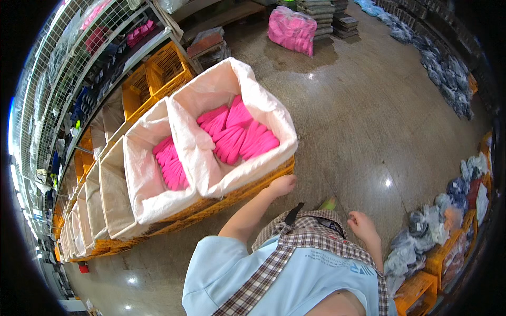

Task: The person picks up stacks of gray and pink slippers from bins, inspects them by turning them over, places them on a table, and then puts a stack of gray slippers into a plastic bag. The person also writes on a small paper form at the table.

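Note:
My left hand [283, 185] is curled in a loose fist beside the front corner of an orange crate [263, 182]; nothing shows in it, and whether it touches the crate is unclear. Lower right, at my side, my right hand [362, 224] hangs with bent fingers, no object visible in it. A pale cloth liner [237, 181] covers the inside of the crate and splits it into two bays. Folded bright pink textile bundles [245, 134] lie in the larger bay. More pink bundles [171, 163] sit in the bay to its left.
More lined crates [117, 195] run in a row to the left, under wire mesh shelving [52, 68]. A clear bag of pink goods [292, 30] stands on the floor ahead, beside grey stacks [316, 18]. Bagged goods [421, 226] and orange crates [416, 292] line the right.

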Available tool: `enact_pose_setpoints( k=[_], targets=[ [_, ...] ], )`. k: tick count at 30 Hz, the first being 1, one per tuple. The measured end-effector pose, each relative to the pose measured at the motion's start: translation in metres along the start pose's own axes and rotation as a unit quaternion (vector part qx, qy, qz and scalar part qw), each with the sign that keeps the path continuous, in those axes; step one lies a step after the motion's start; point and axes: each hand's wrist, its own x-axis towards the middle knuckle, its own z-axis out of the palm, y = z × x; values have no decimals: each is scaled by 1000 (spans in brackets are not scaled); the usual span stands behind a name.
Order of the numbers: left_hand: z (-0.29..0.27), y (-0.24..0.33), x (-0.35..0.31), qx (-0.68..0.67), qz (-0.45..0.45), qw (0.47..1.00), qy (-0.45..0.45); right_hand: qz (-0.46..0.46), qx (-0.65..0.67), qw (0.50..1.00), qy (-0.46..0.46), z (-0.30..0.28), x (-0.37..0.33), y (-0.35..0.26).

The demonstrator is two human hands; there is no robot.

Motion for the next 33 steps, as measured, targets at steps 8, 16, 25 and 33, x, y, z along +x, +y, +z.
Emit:
enact_pose_setpoints(
  k=[8,16,25,33],
  targets=[
    [-55,81,217,23,-35,992,-122,-19,-52,995,-77,-138,227,90],
    [-152,55,311,-42,-132,990,-28,-156,-209,952,-159,-259,482,48],
    [-276,-51,448,30,-156,987,-27,-245,-209,925,-204,-292,727,-100],
    [-416,-124,476,-62,-214,961,164,-310,-230,891,-240,-292,902,-234]
  ],
)
